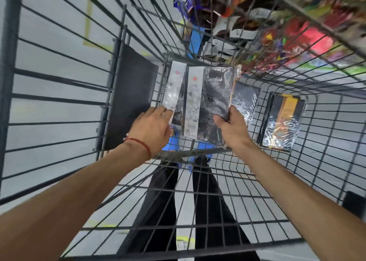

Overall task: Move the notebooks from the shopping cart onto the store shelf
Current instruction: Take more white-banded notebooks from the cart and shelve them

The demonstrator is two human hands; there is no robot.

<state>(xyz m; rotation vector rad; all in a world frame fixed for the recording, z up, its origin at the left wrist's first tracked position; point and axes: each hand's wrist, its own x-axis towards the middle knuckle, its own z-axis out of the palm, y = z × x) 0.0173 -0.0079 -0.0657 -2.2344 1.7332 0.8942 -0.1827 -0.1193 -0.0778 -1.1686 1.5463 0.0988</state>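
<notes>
the wire shopping cart (10,63) fills the view, with a blurred store shelf (297,23) of colourful goods beyond its right side. in the cart, an orange-banded notebook (281,122) and a dark wrapped notebook (245,100) lie at right. the right hand (231,128) grips the lower right edge of a black white-banded notebook (212,102). the left hand (152,126) has its fingers on a second white-banded notebook (174,88) just beside it; i cannot tell if it grasps.
</notes>
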